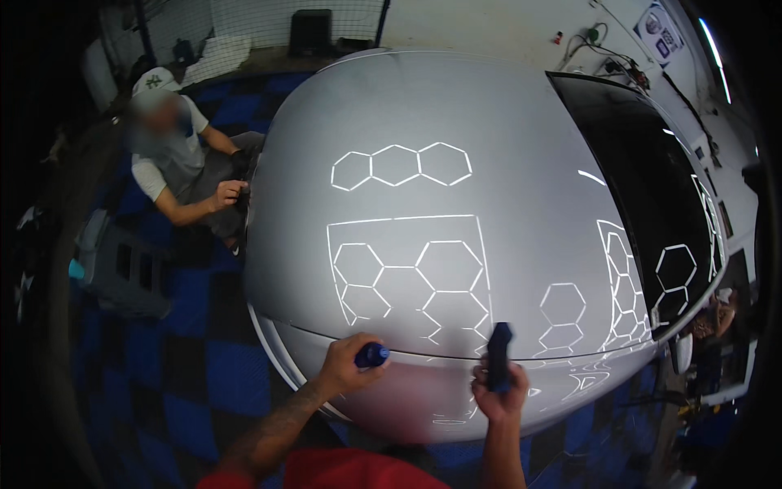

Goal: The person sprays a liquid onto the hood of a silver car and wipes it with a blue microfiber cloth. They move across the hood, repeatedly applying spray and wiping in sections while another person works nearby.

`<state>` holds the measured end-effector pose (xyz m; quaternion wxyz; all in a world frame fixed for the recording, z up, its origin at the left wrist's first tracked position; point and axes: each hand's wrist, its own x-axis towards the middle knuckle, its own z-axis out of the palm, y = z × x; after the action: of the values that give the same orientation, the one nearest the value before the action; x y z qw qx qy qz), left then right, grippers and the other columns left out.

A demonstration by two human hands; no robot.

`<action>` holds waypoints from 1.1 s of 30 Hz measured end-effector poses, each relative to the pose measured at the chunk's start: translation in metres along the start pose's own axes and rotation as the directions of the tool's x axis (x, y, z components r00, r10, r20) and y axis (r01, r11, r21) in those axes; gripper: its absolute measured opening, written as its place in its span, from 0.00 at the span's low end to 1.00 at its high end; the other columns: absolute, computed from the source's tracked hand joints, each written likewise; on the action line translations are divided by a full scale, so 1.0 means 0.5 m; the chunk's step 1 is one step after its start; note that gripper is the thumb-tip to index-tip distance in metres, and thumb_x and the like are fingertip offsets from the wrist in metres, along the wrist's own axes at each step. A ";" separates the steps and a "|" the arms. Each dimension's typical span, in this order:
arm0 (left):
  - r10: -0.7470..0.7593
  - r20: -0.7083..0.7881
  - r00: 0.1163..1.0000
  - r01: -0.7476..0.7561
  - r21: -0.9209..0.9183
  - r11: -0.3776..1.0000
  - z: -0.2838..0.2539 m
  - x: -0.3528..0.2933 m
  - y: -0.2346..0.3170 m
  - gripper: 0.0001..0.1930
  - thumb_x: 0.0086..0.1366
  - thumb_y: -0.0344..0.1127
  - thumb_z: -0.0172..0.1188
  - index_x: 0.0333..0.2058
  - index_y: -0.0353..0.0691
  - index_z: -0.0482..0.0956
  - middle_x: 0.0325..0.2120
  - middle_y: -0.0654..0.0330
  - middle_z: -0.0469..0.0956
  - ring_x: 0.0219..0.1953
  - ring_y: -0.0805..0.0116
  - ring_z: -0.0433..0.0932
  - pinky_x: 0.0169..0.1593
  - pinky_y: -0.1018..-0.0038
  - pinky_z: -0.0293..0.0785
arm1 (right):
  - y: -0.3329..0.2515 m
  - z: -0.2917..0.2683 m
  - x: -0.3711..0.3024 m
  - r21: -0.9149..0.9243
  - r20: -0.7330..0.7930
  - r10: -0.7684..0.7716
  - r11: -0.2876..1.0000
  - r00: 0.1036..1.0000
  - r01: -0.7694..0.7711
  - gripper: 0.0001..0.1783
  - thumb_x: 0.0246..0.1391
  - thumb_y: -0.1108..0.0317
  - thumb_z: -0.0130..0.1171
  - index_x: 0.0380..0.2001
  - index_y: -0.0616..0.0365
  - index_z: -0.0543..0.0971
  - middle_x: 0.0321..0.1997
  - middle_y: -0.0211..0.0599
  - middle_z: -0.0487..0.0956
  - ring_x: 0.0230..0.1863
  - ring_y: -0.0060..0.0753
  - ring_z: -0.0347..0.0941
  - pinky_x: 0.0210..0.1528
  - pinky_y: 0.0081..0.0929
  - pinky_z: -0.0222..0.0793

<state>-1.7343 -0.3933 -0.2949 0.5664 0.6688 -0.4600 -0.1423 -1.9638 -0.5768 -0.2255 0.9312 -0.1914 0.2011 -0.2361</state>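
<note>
My left hand (346,368) is closed around a small dark-blue bottle (372,354), its round end pointing right, above the near edge of the car's hood. My right hand (498,399) grips a dark oblong block (500,359), which stands upright in the fingers and is blurred, so its kind is unclear. Both hands are over the near side of the silver-grey car hood (391,196). Whether the block touches the paint I cannot tell. White hexagon outlines of lights are mirrored in the glossy panel.
Another person (175,147) crouches at the car's front, hands close to its edge. A grey plastic step stool or box (122,265) stands on the blue-and-black checkered floor (236,359). The dark windshield (635,155) lies to the right. Cables and a hose (607,57) hang at the far wall.
</note>
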 end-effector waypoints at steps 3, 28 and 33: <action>-0.046 -0.046 0.998 0.047 0.017 0.999 -0.097 0.026 -0.070 0.18 0.51 0.37 0.70 0.39 0.40 0.75 0.30 0.55 0.80 0.32 0.59 0.82 0.38 0.68 0.77 | 0.128 0.078 0.065 -0.202 -0.199 0.228 0.942 0.953 -0.268 0.21 0.50 0.67 0.61 0.48 0.61 0.72 0.39 0.42 0.78 0.38 0.37 0.77 0.39 0.34 0.74; 0.272 0.122 0.955 -0.240 -0.221 0.945 -0.064 0.279 -0.269 0.22 0.46 0.38 0.73 0.38 0.42 0.74 0.25 0.56 0.78 0.24 0.57 0.80 0.29 0.66 0.78 | 0.034 0.181 0.437 -0.350 -0.288 -0.047 0.935 0.956 -0.060 0.18 0.48 0.73 0.59 0.45 0.64 0.75 0.40 0.45 0.79 0.38 0.38 0.78 0.43 0.35 0.75; 0.260 0.068 0.963 -0.245 -0.175 0.954 -0.049 0.254 -0.271 0.21 0.46 0.38 0.73 0.38 0.42 0.73 0.25 0.57 0.78 0.24 0.58 0.79 0.28 0.66 0.78 | 0.021 0.159 0.484 -0.290 -0.259 -0.018 0.955 0.966 -0.060 0.19 0.49 0.77 0.58 0.47 0.63 0.75 0.42 0.44 0.80 0.41 0.38 0.79 0.46 0.35 0.76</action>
<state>-1.5874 -0.4853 -0.3654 0.6119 0.5481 -0.5537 -0.1362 -1.7278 -0.6722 -0.2320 0.8603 -0.2938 0.3561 -0.2162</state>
